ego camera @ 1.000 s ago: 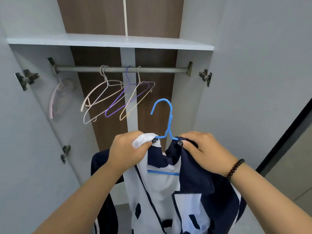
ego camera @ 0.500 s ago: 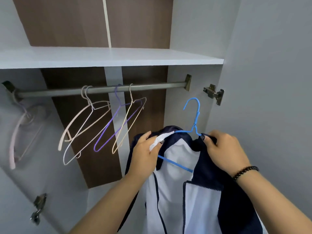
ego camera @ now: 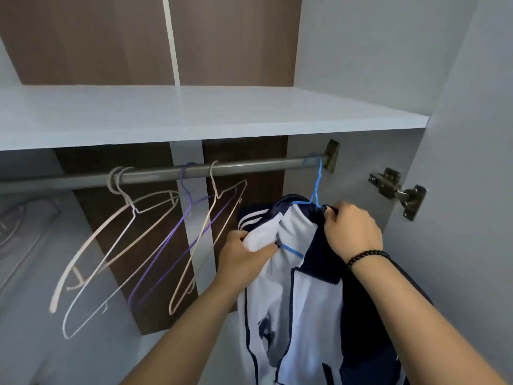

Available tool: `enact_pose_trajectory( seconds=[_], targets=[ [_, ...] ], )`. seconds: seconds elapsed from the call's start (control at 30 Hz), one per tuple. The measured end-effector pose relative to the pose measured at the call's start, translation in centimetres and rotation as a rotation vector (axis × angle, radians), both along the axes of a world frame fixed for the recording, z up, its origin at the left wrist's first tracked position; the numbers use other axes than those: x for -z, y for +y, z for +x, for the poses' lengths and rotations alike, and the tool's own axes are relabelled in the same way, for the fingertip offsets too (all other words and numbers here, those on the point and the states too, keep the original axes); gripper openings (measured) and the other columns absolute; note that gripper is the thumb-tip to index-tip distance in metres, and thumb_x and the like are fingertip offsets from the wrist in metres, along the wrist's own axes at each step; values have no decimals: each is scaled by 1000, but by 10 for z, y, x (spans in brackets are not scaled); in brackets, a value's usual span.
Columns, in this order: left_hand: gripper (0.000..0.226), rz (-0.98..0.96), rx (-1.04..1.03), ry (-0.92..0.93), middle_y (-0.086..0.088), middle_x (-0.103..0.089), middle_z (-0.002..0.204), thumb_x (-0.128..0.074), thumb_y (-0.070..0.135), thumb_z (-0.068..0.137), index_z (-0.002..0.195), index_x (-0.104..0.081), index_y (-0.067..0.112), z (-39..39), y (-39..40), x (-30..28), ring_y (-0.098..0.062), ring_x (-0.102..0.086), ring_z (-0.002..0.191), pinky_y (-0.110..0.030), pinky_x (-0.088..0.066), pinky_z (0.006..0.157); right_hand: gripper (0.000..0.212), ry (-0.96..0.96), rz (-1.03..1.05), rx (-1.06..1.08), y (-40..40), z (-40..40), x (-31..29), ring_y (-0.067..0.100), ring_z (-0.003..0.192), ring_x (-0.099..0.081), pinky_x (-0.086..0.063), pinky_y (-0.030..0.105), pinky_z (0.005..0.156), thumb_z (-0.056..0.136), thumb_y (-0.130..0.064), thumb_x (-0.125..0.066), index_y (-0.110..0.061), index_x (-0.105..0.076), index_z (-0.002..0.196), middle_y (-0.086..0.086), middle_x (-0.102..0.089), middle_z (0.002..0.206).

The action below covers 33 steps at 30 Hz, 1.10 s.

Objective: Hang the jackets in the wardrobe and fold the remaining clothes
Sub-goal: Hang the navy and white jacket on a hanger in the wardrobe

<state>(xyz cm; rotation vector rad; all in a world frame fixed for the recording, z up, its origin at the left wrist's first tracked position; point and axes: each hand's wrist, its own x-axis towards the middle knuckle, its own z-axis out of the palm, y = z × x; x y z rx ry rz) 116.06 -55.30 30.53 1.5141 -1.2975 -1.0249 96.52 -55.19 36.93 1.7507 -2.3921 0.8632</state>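
Observation:
A navy and white jacket (ego camera: 311,301) hangs on a blue wire hanger (ego camera: 316,187) whose hook sits over the right end of the grey wardrobe rail (ego camera: 249,166). My left hand (ego camera: 244,254) pinches the white left front of the collar. My right hand (ego camera: 352,229) grips the dark right side of the collar just below the hanger's neck. The jacket's lower part runs out of the frame.
Several empty wire hangers (ego camera: 144,234) in pink, white, purple and cream hang further left on the rail. A white shelf (ego camera: 194,118) lies just above it. A door hinge (ego camera: 399,190) juts out at the right, on the open door.
The jacket and blue hanger went up and to the right, and the hook now sits over the rail's right end. Both hands kept their hold on the collar.

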Motion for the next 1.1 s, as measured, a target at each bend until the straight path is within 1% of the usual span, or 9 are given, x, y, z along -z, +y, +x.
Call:
enact_pose_trajectory(
  seconds=[0.13,0.2,0.4,0.53,0.63,0.8,0.93,1.0,1.1],
  targets=[
    [54,157,3,192,5,-65,99,-86,27,68,111,-57,15,-3,-35,10,-9,-63,84,-18,-50,58,31,1,-9,-44,-57,-2,1,27,66,-45,-36,31,60,98,-32,-42,-8,-58,87,14,-64,86],
    [49,187,32,280,-1,-70,103,-87,19,69,112,-64,13,-3,-44,22,-16,-67,90,-25,-57,72,30,-14,-24,-67,-80,-2,4,30,69,-51,-37,32,60,98,-31,-43,-7,-59,88,14,-64,87],
    [38,172,-50,308,0,-72,104,-82,21,76,111,-67,17,0,-54,50,-18,-68,95,-37,-56,89,30,-31,-34,-121,-125,6,29,26,62,-43,-33,30,54,98,-32,-44,-11,-49,78,13,-63,82],
    [34,121,-90,228,13,-71,99,-72,34,85,116,-66,21,10,-47,63,-2,-66,90,-15,-53,77,33,40,-7,-136,-130,16,57,31,67,-56,-33,29,53,90,-45,-55,-15,-46,80,11,-64,80],
    [23,92,-105,224,35,-62,93,-68,36,88,107,-58,42,15,-34,68,17,-59,82,-1,-45,65,28,162,-4,-126,-125,25,72,31,70,-61,-28,28,52,79,-33,-65,-13,-45,85,10,-63,80],
    [43,37,-71,143,38,-66,83,-82,15,76,96,-55,41,22,-10,72,22,-59,78,3,-41,60,54,168,-163,-89,-105,34,90,42,97,-51,-33,50,92,54,10,-66,7,-57,107,27,-54,100],
    [35,114,-24,-22,7,-67,94,-66,-1,79,105,-59,21,29,15,77,-11,-66,89,-15,-52,71,75,101,-210,-14,-71,30,111,52,126,-37,-18,62,108,60,15,-62,8,-46,132,34,-46,127],
    [21,129,3,-88,-15,-67,92,-57,-2,77,97,-60,4,33,31,78,-27,-64,83,-35,-53,75,74,92,-205,31,-53,29,117,53,125,-37,-22,65,105,62,14,-62,5,-47,134,34,-45,131],
    [14,91,16,-151,-18,-66,86,-53,0,78,90,-59,-2,38,53,80,-26,-61,74,-33,-51,72,67,22,-314,37,-30,29,117,56,109,-46,-37,62,93,58,18,-60,9,-55,124,38,-47,125]
  ],
)
